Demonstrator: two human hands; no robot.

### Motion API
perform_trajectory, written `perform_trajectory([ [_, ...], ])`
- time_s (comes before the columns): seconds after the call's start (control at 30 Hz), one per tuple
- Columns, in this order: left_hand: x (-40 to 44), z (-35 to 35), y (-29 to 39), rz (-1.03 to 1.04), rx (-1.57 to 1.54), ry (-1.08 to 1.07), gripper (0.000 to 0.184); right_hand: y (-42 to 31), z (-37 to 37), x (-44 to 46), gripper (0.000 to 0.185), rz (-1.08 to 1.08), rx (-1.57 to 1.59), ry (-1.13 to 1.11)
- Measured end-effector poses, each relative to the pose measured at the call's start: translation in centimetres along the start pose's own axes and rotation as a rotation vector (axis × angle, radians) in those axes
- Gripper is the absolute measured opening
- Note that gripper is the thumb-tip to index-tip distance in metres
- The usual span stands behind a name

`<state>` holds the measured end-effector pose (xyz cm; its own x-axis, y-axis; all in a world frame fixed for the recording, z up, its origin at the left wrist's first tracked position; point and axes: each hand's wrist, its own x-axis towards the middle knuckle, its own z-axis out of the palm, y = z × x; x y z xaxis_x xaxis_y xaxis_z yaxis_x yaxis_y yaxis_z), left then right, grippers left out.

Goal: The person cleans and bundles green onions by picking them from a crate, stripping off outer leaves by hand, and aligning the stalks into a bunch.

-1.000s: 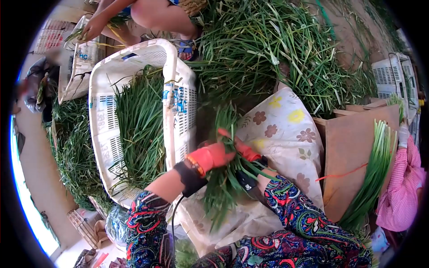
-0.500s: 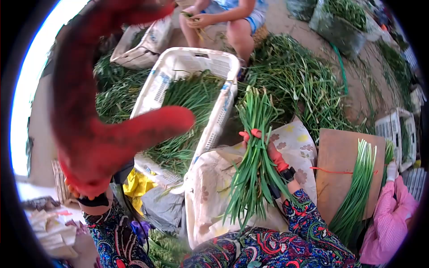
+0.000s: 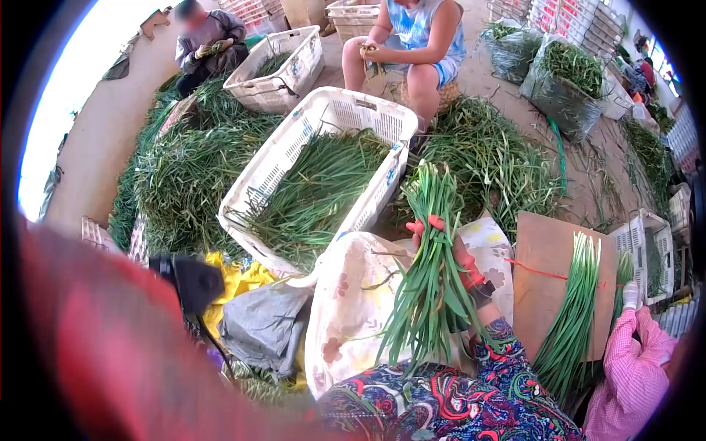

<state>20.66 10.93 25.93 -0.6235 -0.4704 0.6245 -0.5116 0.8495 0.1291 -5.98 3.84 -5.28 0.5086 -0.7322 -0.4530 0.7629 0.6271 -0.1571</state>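
My right hand (image 3: 465, 259), in a red glove, is closed around a bunch of garlic chives (image 3: 430, 279). The pale stem ends point away from me and the green leaves hang toward my lap. Beneath the bunch lies a flower-patterned cloth (image 3: 353, 323). My left hand (image 3: 125, 345), also red-gloved, is a large smear close to the camera at the lower left; its fingers cannot be made out. To the right, more chives (image 3: 577, 309) lie on a brown board (image 3: 540, 242) with a red tie (image 3: 537, 270) across it.
A white basket (image 3: 243, 184) of loose greens stands ahead, with heaps of greens (image 3: 198, 176) on both sides. One co-worker (image 3: 412, 44) sits beyond it, another (image 3: 209, 40) at the far left. A pink checked sleeve (image 3: 629, 360) is at the right.
My left hand has dropped from the upper left to the lower left and blurred. The view has tilted upward, showing more of the room. My right hand still holds the chives.
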Motion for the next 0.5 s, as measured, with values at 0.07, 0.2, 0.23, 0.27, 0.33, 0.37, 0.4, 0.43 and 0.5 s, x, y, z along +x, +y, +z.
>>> perform_trajectory([
  [0.07, -0.9, -0.3, 0.5, -0.012, -0.008, 0.034, 0.073, -0.2, -0.7, -0.2, 0.03, -0.05, -0.12, 0.006],
  [0.2, -2.4, -0.8, 1.0, -0.043, -0.015, 0.1, 0.077, 0.3, 0.4, -1.0, 0.034, -0.052, -0.068, 0.006],
  [0.23, -2.9, -1.0, 1.0, -0.056, -0.016, 0.118, 0.077, 0.0, 0.6, -1.1, 0.035, -0.038, -0.08, 0.0],
  [0.27, -3.2, -1.1, 0.9, -0.066, -0.024, 0.129, 0.078, 0.2, 0.4, -1.5, 0.036, -0.018, -0.082, 0.002],
  [0.33, -3.6, -1.1, 0.5, -0.074, -0.039, 0.138, 0.08, 0.3, 0.6, -1.4, 0.038, -0.048, -0.124, -0.004],
  [0.37, -3.9, -1.1, 0.4, -0.086, -0.046, 0.132, 0.081, 0.8, 0.4, -1.8, 0.039, -0.069, -0.146, -0.002],
  [0.4, -4.1, -1.0, 0.2, -0.095, -0.057, 0.129, 0.082, 0.8, 0.5, -2.1, 0.039, -0.1, -0.185, -0.011],
  [0.43, -4.5, -0.9, 0.0, -0.114, -0.075, 0.124, 0.083, 1.3, 0.2, -2.9, 0.043, -0.137, -0.199, -0.001],
  [0.5, -5.3, -0.8, -0.2, -0.179, -0.134, 0.077, 0.084, 1.8, 2.4, -3.6, 0.051, -0.222, -0.217, -0.021],
])
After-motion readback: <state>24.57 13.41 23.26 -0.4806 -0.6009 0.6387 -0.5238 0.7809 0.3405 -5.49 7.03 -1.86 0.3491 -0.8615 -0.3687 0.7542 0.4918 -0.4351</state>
